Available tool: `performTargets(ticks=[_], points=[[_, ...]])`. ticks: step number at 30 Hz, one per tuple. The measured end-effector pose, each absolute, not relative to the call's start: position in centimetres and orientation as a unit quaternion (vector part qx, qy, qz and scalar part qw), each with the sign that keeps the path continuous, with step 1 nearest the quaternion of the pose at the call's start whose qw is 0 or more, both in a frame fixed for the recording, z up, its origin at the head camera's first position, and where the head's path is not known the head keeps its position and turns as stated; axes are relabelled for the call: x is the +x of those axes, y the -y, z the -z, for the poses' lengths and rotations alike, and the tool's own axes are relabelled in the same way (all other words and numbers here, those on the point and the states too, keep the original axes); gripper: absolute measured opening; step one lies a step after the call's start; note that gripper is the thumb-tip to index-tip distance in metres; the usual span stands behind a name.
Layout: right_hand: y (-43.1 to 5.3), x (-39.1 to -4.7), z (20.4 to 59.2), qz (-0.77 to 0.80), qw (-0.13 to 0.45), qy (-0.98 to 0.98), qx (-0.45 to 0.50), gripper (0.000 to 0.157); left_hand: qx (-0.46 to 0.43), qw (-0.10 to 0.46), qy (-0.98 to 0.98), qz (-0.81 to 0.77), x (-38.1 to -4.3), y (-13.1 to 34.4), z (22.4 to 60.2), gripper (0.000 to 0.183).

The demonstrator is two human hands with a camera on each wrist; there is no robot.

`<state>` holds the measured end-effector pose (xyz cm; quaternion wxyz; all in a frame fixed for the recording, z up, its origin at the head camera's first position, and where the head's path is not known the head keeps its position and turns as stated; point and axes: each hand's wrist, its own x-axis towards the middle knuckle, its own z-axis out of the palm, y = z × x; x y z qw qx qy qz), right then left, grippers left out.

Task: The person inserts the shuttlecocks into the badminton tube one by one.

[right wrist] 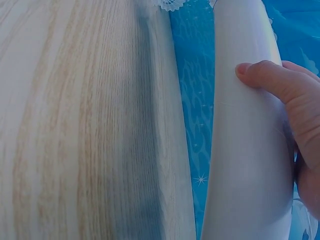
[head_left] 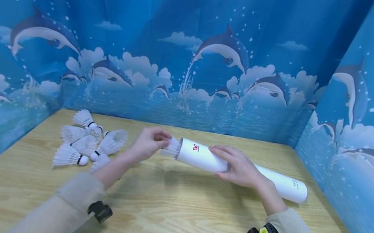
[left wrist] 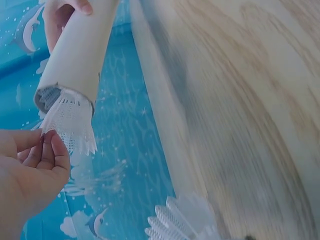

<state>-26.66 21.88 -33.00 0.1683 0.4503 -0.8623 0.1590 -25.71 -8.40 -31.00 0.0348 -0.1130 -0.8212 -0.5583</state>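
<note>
My left hand (head_left: 148, 143) pinches the feathered skirt of a white shuttlecock (left wrist: 70, 120) between thumb and fingers. The shuttlecock is partly inside the open left end of a long white tube (head_left: 199, 154), its cork end hidden in there and its skirt sticking out. Around the tube's middle, my right hand (head_left: 237, 166) grips with the thumb on the near side, as the right wrist view also shows (right wrist: 280, 85). The tube lies roughly sideways, tilted slightly down to the right, with a red mark near its open end.
Left of my left hand, several white shuttlecocks (head_left: 66, 156) lie in a loose pile on the wooden table (head_left: 173, 211). Behind the table and along its sides hangs a blue curtain (head_left: 160, 100) printed with dolphins.
</note>
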Motion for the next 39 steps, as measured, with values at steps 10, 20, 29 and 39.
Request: performTargets(ticks=[10,20,29,39], points=[[-21.9,-26.6,32.9,-0.163,0.163,0.862,0.450,0.071,-0.104,0.047,0.817,0.565,-25.4,6.7,31.4,0.017],[-21.7,-26.6,32.8,-0.165,0.163,0.864,0.447,0.071,-0.110,0.067,0.788,0.602,-25.5,5.4,32.0,0.015],[-21.7,-26.6,33.0,-0.163,0.165,0.863,0.449,0.071,-0.081,0.053,0.784,0.613,-25.6,4.7,32.4,0.012],[-21.9,-26.6,32.8,-0.157,0.159,0.866,0.446,0.069,-0.091,0.038,0.799,0.594,-25.8,4.8,32.7,0.011]])
